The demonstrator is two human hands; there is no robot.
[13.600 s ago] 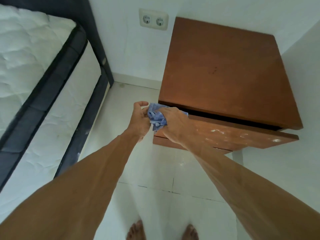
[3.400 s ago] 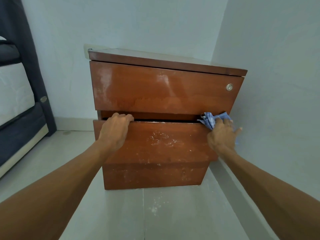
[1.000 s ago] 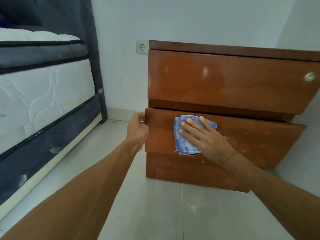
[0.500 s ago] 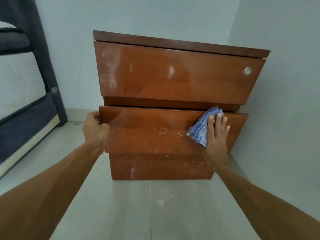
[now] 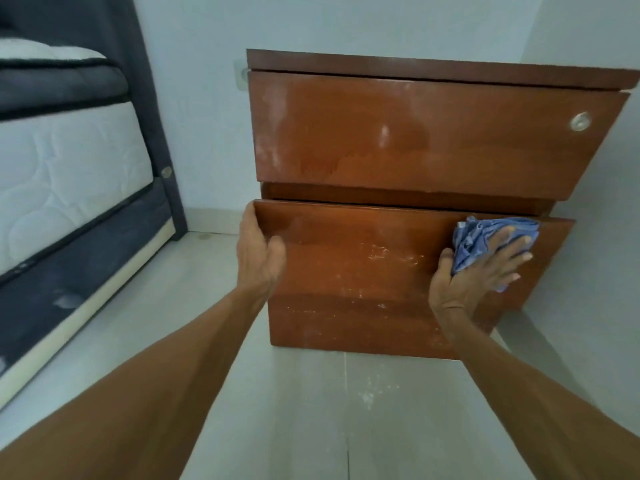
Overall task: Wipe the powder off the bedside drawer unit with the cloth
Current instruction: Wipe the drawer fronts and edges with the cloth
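Observation:
The brown wooden bedside drawer unit stands against the wall, its lower drawer front pulled out a little. White powder specks lie on the middle of that drawer front. My right hand presses a crumpled blue cloth flat against the drawer's right end, fingers spread. My left hand grips the drawer's left edge, thumb on the front face.
A bed with a white mattress and dark frame stands at the left. A wall closes in on the right of the unit. Powder is scattered on the tiled floor in front. A round lock sits on the upper drawer.
My right hand has kept the cloth at the right end of the lower drawer, sliding it slightly further right. My left hand stays on the drawer's left edge. The view has shifted right.

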